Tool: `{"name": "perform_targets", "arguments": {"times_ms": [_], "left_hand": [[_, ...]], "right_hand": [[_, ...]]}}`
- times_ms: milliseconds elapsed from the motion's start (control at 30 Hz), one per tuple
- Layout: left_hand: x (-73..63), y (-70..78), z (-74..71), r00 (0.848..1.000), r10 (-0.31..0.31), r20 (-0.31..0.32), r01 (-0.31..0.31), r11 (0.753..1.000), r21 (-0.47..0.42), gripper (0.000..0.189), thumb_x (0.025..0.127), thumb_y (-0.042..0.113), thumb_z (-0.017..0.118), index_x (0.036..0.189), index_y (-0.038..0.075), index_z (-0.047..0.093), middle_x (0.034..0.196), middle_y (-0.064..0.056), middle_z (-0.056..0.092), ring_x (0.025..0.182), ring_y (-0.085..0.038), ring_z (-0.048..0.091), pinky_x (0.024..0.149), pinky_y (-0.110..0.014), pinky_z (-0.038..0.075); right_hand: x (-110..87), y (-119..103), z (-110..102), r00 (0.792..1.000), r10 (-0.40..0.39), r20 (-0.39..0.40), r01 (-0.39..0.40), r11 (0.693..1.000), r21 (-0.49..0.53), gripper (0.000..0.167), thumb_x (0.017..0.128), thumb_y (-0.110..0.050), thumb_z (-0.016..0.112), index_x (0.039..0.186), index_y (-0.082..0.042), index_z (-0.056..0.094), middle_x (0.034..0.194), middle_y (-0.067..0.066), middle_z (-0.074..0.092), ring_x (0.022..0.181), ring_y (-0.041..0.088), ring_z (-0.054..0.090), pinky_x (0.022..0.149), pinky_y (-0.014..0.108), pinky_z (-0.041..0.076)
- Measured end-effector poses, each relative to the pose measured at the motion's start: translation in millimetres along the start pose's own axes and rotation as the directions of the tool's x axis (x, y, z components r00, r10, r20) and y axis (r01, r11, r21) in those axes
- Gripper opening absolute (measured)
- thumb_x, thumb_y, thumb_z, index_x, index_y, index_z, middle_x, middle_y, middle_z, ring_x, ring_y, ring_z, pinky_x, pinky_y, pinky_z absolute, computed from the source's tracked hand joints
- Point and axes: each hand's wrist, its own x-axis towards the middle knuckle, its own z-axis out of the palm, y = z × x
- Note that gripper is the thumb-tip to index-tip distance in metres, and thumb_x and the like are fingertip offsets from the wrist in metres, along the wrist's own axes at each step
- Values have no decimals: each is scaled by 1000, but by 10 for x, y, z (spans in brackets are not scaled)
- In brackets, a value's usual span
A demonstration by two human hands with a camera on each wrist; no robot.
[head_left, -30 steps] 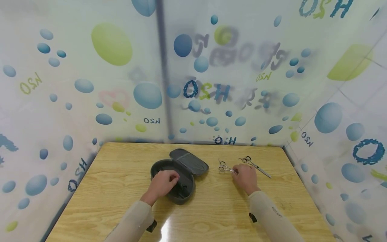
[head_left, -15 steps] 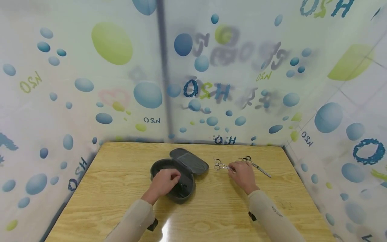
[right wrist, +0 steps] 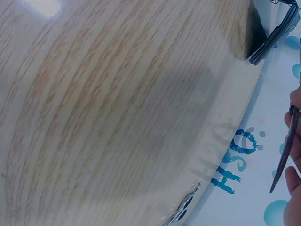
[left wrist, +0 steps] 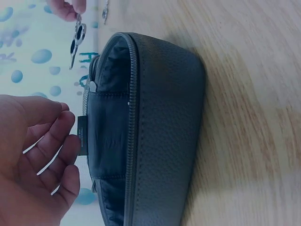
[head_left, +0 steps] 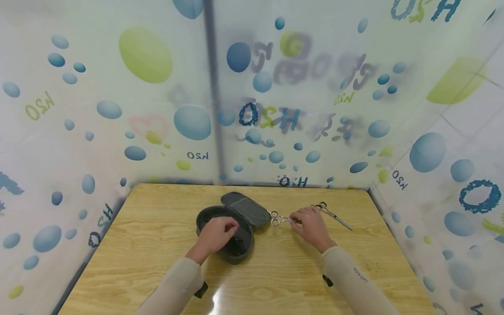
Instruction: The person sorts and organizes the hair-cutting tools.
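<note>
My right hand [head_left: 311,224] grips a pair of silver scissors [head_left: 284,218] by the blade end, finger rings pointing left toward the case. In the right wrist view, the dark blade [right wrist: 283,155] sticks out past the fingers. My left hand [head_left: 214,236] hovers over the open grey zip case [left wrist: 169,117], its fingers loosely bent with nothing between them in the left wrist view. The case's lid [head_left: 246,209] is folded back to the upper right. Something small and dark [head_left: 238,242] lies inside the case.
A second pair of scissors [head_left: 337,218] lies on the wooden table [head_left: 157,227], just beyond my right hand, blades pointing right and toward me. A patterned curtain [head_left: 157,109] hangs behind the table's back edge.
My right hand has moved left with the scissors, whose rings now reach the lid's right edge. My left hand has shifted slightly up and right over the case.
</note>
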Motion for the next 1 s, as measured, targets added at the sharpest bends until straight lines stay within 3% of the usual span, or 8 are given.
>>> {"name": "perform_targets", "arguments": {"times_ms": [400, 667, 1000], "left_hand": [[96, 144, -24, 999, 35, -15, -35, 999, -16, 12, 93, 19, 66, 101, 16, 74, 96, 5, 70, 82, -10, 61, 75, -34, 51], [165, 276, 17, 993, 106, -57, -107, 994, -18, 12, 91, 16, 68, 101, 14, 75, 97, 2, 72, 95, -20, 64, 86, -42, 51], [211, 382, 146, 987, 163, 12, -163, 985, 48, 15, 91, 21, 67, 103, 16, 75, 98, 2, 73, 100, -22, 63, 91, -46, 49]], "right_hand": [[60, -148, -2, 992, -122, 28, 122, 992, 18, 6, 83, -25, 76, 88, -24, 75, 85, -12, 70, 83, 8, 59, 91, 40, 43], [90, -319, -5, 976, -204, 73, 201, 979, 40, 6, 86, -29, 73, 91, -25, 75, 89, -12, 71, 90, 9, 61, 94, 40, 43], [142, -475, 31, 957, -284, 54, 280, 957, 71, 7, 85, -28, 75, 90, -24, 75, 87, -12, 71, 88, 10, 63, 91, 38, 41]]}}
